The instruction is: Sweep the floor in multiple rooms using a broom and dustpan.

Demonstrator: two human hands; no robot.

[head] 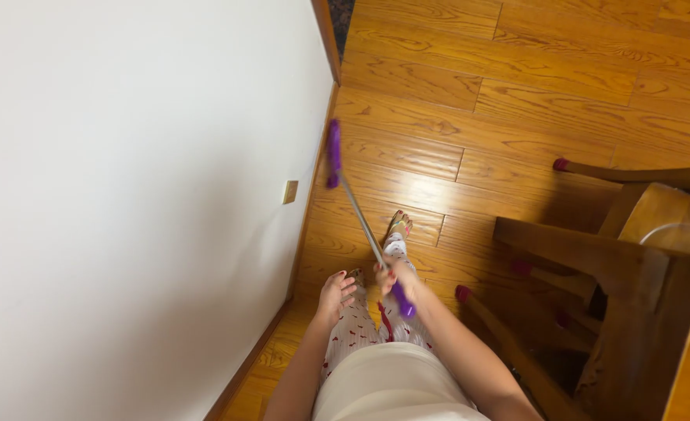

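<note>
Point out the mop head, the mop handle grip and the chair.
mop head [333, 153], head view, middle of the purple head by the wall
grip [402, 300], head view, purple end below the right hand
chair [586, 253], head view, wooden top rail

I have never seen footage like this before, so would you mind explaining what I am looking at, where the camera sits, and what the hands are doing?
There is no machine here. A person wears a camera on the head, and the single picture looks straight down their own body to the floor.

The right hand grips the purple handle end of a long tool with a thin metal pole and a purple head. The head is down by the wooden skirting board, at the foot of the white wall. The picture is a little blurred there, so I cannot tell whether it touches the floor.

The left hand holds nothing; its fingers are spread, close beside the pole.

Below lie the glossy orange-brown wooden floorboards, with the person's foot on them. On the right stand brown wooden chairs with dark red caps on their leg ends.
</note>
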